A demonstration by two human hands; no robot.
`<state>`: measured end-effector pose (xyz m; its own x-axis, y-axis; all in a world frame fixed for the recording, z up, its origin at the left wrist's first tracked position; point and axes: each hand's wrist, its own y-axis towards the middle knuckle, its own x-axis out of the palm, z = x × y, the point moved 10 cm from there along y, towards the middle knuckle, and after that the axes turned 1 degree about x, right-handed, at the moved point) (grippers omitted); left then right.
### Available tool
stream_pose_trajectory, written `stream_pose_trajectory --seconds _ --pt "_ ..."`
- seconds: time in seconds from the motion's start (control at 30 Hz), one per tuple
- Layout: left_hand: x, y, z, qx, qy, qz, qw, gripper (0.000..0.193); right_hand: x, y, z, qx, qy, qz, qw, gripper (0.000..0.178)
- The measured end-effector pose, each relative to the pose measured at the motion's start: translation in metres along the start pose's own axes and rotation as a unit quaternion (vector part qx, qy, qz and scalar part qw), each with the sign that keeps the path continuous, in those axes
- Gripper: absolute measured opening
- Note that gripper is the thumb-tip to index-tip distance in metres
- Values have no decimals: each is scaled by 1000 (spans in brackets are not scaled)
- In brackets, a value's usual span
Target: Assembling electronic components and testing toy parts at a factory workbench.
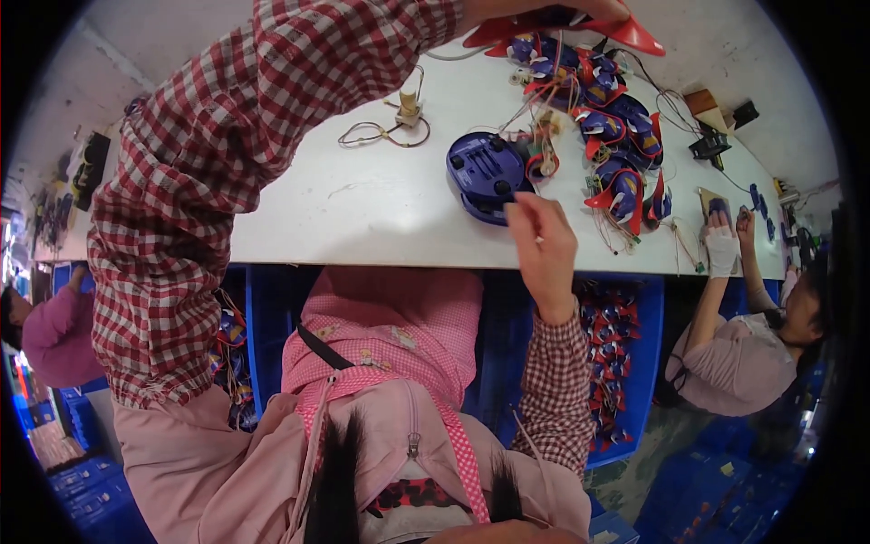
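Observation:
At the far edge of the view my left hand (603,8) is closed over a plastic shell with pointed red ends (639,36); most of its fingers are cut off by the frame. My right hand (548,240) has its thumb and bent fingers at the near right rim of a round, dark blue plastic base (489,168), which lies on the white table (390,208). Slots and small dark knobs show on the base's upper face. Thin wires and a small round part (542,165) lie against its right side.
Several blue-and-red shells (625,136) with loose wires are heaped right of the base. A wired metal fixture (409,109) stands to the left. Blue bins with parts (616,363) sit below the table edge. A co-worker (752,354) works at the right; another person (63,331) is at the left.

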<state>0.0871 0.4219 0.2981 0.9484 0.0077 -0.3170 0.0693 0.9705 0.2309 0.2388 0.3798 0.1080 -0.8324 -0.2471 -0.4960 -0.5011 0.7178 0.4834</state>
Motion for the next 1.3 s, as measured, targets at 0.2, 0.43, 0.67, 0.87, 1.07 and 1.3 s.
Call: stream_pose_trajectory --seconds 0.2,0.43,0.67,0.87,1.07,1.3 --pt "0 -9 11 -67 12 18 998 81 72 27 -24 -124 -231 -98 960 33" --pt "-14 10 16 44 -31 10 999 78 87 22 7 -114 -311 -59 942 27" --pt "-31 6 13 40 -8 33 999 76 1 2 -31 -157 -80 47 983 25" --pt "-50 -12 -32 -1 -35 38 999 76 -99 -29 -29 4 187 124 975 15" --pt "-61 -32 -32 4 -68 109 992 65 -136 -49 -11 3 95 164 982 15" --pt "-37 -15 59 274 -100 -34 956 42 -162 -60 61 120 192 268 936 16"
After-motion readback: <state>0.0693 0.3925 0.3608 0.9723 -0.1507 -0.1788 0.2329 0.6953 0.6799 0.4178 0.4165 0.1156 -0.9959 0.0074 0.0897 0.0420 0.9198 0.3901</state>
